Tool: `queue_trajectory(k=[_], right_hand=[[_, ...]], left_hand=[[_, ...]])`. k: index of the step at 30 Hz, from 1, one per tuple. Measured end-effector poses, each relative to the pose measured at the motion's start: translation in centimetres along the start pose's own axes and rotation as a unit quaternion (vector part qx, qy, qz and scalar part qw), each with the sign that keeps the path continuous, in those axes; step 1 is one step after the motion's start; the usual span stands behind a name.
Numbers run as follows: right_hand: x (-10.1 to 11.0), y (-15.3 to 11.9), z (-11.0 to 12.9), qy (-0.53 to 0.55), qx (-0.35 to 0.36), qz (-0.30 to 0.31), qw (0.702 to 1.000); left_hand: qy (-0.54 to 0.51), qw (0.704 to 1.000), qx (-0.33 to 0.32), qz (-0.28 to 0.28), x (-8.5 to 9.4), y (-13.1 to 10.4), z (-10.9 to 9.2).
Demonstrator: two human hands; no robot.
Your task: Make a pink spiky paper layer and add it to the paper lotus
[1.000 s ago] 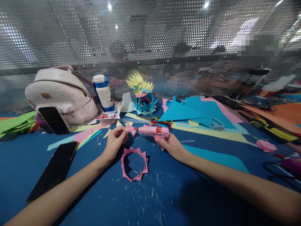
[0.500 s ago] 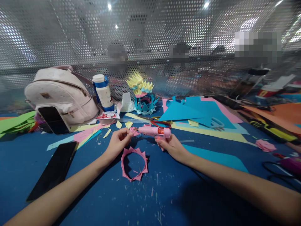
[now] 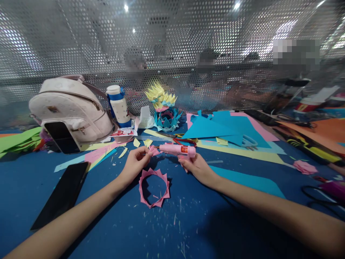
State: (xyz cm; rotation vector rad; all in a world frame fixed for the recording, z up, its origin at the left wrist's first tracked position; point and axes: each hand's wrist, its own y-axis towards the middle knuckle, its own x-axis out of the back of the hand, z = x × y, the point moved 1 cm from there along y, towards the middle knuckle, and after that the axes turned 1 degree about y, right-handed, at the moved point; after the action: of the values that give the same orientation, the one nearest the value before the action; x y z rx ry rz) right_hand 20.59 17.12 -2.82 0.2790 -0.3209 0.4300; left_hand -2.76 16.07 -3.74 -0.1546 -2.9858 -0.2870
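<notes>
My right hand (image 3: 195, 167) is wrapped round the handle of a pink hot glue gun (image 3: 178, 149), its nozzle pointing left. Between the fingertips of my left hand (image 3: 137, 162) is a small folded piece of pink paper (image 3: 154, 151), right at the nozzle's tip; whether the two touch I cannot tell. Below my hands, a pink paper ring with pointed edges (image 3: 167, 190) lies flat on the blue table (image 3: 134, 233). Behind them stand a teal spiky paper ring (image 3: 167, 126) and yellow folded-paper spikes (image 3: 157, 94).
A pale backpack (image 3: 68, 104), a water bottle (image 3: 118, 106) and a black phone (image 3: 63, 196) are at the left. Red-handled scissors (image 3: 185, 139) lie beyond the glue gun. Blue paper sheets (image 3: 215, 126) and a yellow-and-black tool (image 3: 309, 147) are at the right. Paper scraps dot the table.
Almost nothing differs. Both hands, the glue gun and the pink paper piece hold the same places, with only a tiny shift of the whole view.
</notes>
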Motion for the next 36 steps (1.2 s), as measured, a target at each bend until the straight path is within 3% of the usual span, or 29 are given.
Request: queue_trajectory(k=[36], right_hand=[[-0.04, 0.08, 0.45, -0.008, -0.018, 0.004, 1.000]], left_hand=[[-0.043, 0.998, -0.003, -0.050, 0.29, -0.14, -0.14]])
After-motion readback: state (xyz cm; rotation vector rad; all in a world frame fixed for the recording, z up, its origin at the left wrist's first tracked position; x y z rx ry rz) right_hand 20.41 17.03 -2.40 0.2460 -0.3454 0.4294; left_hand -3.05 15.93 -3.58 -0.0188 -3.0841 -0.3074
